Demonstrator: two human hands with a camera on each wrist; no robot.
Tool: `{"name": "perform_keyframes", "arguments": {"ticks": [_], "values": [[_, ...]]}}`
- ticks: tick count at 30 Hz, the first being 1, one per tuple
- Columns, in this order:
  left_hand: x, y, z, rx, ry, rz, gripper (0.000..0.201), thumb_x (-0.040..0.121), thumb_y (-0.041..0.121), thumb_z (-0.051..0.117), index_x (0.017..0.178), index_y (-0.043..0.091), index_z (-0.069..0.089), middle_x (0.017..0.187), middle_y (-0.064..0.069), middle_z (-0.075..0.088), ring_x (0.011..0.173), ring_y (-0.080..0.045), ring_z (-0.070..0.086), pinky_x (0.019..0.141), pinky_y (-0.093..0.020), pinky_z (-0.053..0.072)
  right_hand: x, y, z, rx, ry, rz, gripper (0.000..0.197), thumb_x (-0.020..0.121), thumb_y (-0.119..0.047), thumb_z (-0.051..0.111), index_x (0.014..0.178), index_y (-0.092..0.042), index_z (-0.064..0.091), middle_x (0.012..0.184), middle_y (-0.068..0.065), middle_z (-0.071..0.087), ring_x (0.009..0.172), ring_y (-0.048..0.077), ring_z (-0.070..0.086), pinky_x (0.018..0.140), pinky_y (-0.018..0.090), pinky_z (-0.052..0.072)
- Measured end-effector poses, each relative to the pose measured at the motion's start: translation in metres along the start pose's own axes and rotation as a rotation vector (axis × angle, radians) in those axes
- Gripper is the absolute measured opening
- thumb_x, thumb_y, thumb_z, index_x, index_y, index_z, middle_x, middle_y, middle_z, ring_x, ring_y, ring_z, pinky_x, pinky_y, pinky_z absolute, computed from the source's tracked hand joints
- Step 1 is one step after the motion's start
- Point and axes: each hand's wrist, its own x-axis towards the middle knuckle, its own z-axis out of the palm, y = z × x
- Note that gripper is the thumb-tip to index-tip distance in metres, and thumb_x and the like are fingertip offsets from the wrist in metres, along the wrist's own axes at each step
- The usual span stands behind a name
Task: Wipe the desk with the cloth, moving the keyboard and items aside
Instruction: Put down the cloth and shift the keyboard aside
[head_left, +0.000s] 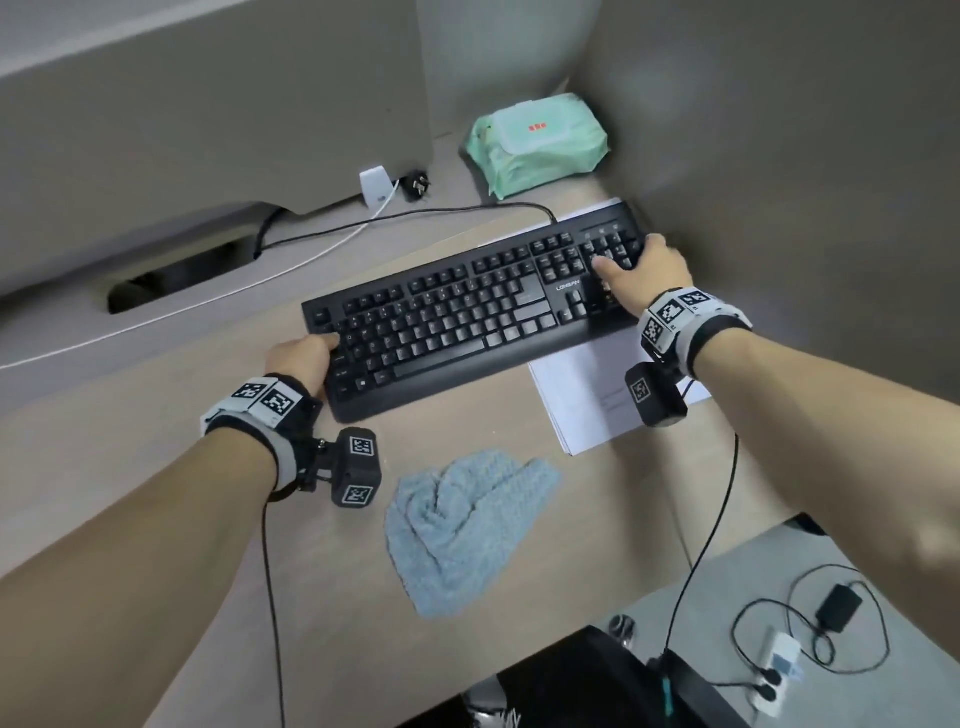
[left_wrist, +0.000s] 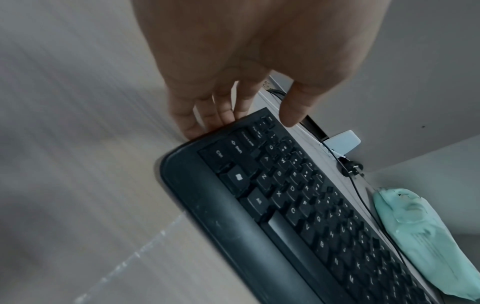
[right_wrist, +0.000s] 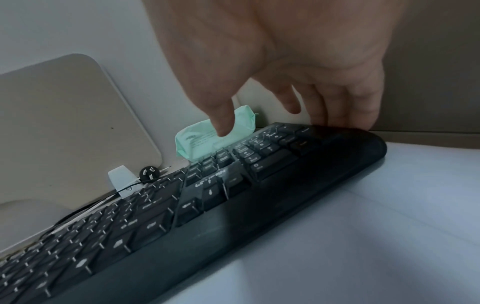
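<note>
A black keyboard (head_left: 457, 317) lies slantwise on the pale wooden desk (head_left: 156, 415), its right end over white paper sheets (head_left: 587, 395). My left hand (head_left: 311, 353) grips its left end; in the left wrist view the fingers (left_wrist: 197, 127) run down the keyboard's (left_wrist: 285, 216) side edge and the thumb hovers over the corner keys. My right hand (head_left: 639, 265) holds the right end, thumb on the number pad. In the right wrist view its fingers (right_wrist: 345, 115) wrap the keyboard's (right_wrist: 207, 216) far corner. A crumpled light-blue cloth (head_left: 467, 525) lies loose in front of the keyboard.
A green wet-wipe pack (head_left: 540, 143) sits in the back corner behind the keyboard. A black plug (head_left: 415, 184), a white holder (head_left: 375, 184) and cables lie by the monitor foot. A partition wall (head_left: 779, 156) stands close on the right. The desk's front edge is at lower right.
</note>
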Motion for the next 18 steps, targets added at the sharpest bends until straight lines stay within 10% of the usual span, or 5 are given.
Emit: {"name": "perform_keyframes", "arguments": {"ticks": [18], "values": [[0.017, -0.066, -0.179, 0.039, 0.255, -0.012, 0.062, 0.068, 0.043, 0.061, 0.113, 0.002, 0.067, 0.115, -0.016, 0.068, 0.105, -0.038, 0.063, 0.099, -0.046, 0.049, -0.121, -0.114, 0.056, -0.030, -0.129, -0.170, 0.088, 0.077, -0.073, 0.055, 0.130, -0.003, 0.046, 0.136, 0.022, 0.042, 0.124, 0.040, 0.046, 0.104, 0.045, 0.039]]}}
